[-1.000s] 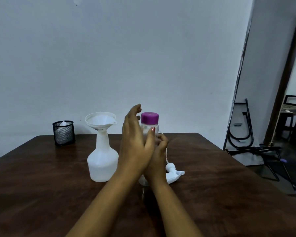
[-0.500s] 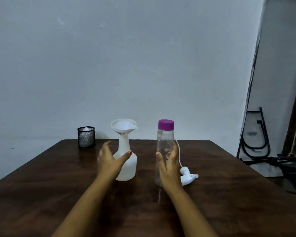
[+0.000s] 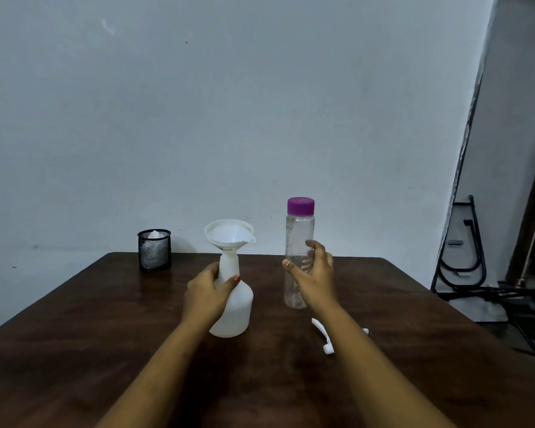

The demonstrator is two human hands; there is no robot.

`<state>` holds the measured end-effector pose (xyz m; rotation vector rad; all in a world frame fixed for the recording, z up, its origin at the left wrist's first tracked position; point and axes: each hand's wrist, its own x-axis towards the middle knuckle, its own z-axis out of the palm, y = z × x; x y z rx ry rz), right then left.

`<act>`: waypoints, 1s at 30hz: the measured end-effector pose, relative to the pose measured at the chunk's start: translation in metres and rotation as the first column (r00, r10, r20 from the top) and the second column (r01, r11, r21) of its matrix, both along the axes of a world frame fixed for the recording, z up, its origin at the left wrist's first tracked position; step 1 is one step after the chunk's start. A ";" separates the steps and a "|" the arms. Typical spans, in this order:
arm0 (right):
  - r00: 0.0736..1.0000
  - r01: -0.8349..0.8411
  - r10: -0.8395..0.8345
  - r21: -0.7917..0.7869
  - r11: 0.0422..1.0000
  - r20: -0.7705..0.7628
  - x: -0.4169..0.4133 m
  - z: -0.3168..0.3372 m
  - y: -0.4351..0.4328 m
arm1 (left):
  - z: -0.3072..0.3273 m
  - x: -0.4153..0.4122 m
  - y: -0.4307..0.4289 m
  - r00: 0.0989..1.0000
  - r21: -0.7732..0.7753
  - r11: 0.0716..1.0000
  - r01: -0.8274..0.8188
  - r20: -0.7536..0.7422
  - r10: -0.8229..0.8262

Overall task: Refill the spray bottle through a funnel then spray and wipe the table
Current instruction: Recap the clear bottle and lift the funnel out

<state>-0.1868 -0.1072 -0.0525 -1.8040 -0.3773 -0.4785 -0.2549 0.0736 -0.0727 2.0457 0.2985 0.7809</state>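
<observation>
Right now the spray bottle (image 3: 233, 307) stands upright on the desk (image 3: 105, 335), a little left of centre and close in front of me. Its top is off and the white funnel (image 3: 229, 234) sits in its neck. My left grip (image 3: 206, 291) curls round the neck and shoulder of that bottle, thumb across the front, so I judge it is there to steady the light, top-heavy pair before any liquid goes in. Just to the right, apart from the spray bottle, stands the clear bottle (image 3: 300, 242), upright. My right grip (image 3: 314, 273) wraps its middle, thumb on the left side and fingers round the back, where they show through the plastic. Its purple cap (image 3: 301, 206) is on, so pouring has not begun and I would need to open it first. The spray head (image 3: 328, 347) lies on the desk nearer to me, partly hidden under my right forearm, out of the way until the refill is done. At the far left edge a black mesh cup (image 3: 154, 250) holds something white, perhaps the wiping cloth, though I cannot tell. I can read no brand, label or writing on either bottle or the funnel. Beyond the desk is a bare wall (image 3: 260, 103), with dark metal frames (image 3: 464, 267) leaning at the right.
</observation>
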 end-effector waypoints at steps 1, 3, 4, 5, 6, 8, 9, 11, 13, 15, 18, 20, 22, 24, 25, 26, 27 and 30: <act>1.000 0.015 -0.015 -0.018 1.000 -0.006 0.009 0.004 0.003 | 0.000 0.003 0.002 1.000 0.006 1.000 -0.005 0.002 0.005; 0.999 0.037 -0.038 -0.050 0.998 -0.027 0.026 0.009 0.008 | 0.000 0.008 0.004 1.000 0.012 1.000 -0.006 0.001 0.006; 0.998 0.046 -0.049 -0.069 0.997 -0.037 0.035 0.011 0.011 | 0.001 0.011 0.006 1.000 0.014 1.000 -0.005 0.003 0.005; 0.997 0.056 -0.060 -0.088 0.995 -0.049 0.043 0.012 0.014 | 0.001 0.015 0.008 1.000 0.016 1.000 -0.005 0.005 0.005; 0.996 0.062 -0.068 -0.099 0.993 -0.063 0.052 0.013 0.017 | 0.001 0.019 0.011 1.000 0.018 1.000 -0.006 0.010 0.006; 0.993 0.063 -0.072 -0.101 0.993 -0.094 0.068 0.014 0.022 | -0.001 0.026 0.016 1.000 0.010 1.000 -0.005 0.024 0.005; 0.991 0.064 -0.075 -0.105 0.992 -0.110 0.076 0.014 0.025 | -0.002 0.029 0.019 1.000 0.005 1.000 -0.004 0.030 0.004; 0.985 0.070 -0.088 -0.122 0.990 -0.148 0.092 0.012 0.031 | -0.003 0.035 0.024 0.999 -0.002 1.000 -0.004 0.041 0.004; 0.977 0.074 -0.097 -0.123 0.990 -0.191 0.106 0.011 0.036 | -0.004 0.042 0.029 0.998 -0.011 1.000 0.008 0.058 -0.007; 0.974 0.075 -0.096 -0.110 0.991 -0.207 0.119 0.010 0.044 | -0.004 0.052 0.035 0.998 -0.030 0.999 0.019 0.059 -0.017; 0.975 0.077 -0.096 -0.102 0.992 -0.198 0.134 0.011 0.055 | -0.005 0.064 0.042 0.999 -0.061 0.998 0.018 0.051 -0.015; 0.973 0.080 -0.099 -0.099 0.992 -0.206 0.148 0.010 0.060 | -0.007 0.070 0.043 1.000 -0.051 0.999 0.000 0.013 0.000; 0.972 0.087 -0.106 -0.100 0.991 -0.212 0.159 0.009 0.064 | -0.006 0.075 0.045 0.999 -0.036 0.999 -0.017 -0.033 0.016; 0.972 0.081 -0.105 -0.118 0.990 -0.212 0.167 0.006 0.070 | -0.002 0.077 0.049 0.996 -0.029 0.999 -0.031 -0.082 0.029; 0.972 0.075 -0.102 -0.130 0.989 -0.211 0.171 0.005 0.072 | -0.001 0.078 0.051 0.994 -0.025 0.999 -0.034 -0.101 0.031; 0.972 0.074 -0.102 -0.136 0.988 -0.211 0.174 0.003 0.075 | 0.000 0.079 0.053 0.993 -0.023 0.999 -0.036 -0.114 0.033; 0.972 0.079 -0.106 -0.133 0.988 -0.208 0.178 0.001 0.076 | 0.000 0.079 0.054 0.992 -0.024 0.999 -0.038 -0.122 0.034; 0.973 0.088 -0.112 -0.124 0.988 -0.201 0.188 -0.006 0.080 | -0.003 0.079 0.052 0.991 -0.015 0.999 -0.046 -0.124 0.044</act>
